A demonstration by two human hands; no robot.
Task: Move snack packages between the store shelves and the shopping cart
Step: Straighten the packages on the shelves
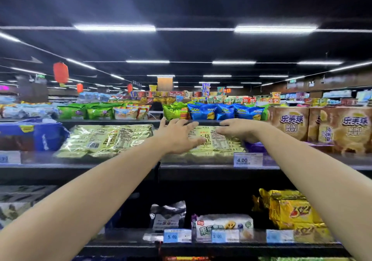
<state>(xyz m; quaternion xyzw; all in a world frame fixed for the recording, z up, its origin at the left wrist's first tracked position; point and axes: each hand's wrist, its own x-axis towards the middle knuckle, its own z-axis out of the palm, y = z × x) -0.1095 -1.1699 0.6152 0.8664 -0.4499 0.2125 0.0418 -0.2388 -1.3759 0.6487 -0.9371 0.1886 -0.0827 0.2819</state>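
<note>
So I had both arms stretched out to the pack (216, 140), which lay flat on what looked like more of the same, near the front edge of the shelf (100, 166) and just behind the price tag (248, 160). My left hand (177, 137) was spread flat on its left end with the fingers straight, more pressing than holding. My right hand (239, 130) lay across the right end, fingers reaching in toward the left one. Honestly I couldn't tell if the thumb had got under the edge or not. That was the worry: a shiny wrapper, flat palms and nothing really pinched. If I'd pulled like that, I reckon the pack could have slid out from under my hands and gone off the front edge, or dragged the ones beneath it along. The gap under the upper shelf looked tight too, with my left fingertips up by its lip, so lifting too steeply might have knocked the chip bags (203, 111) up there. The other stack (108, 140) on the left looked slumpy, and the boxes (289, 123) sat just off my right wrist, so a wide elbow was a risk. The cart wasn't in view, so I'd have been turning blind.
</note>
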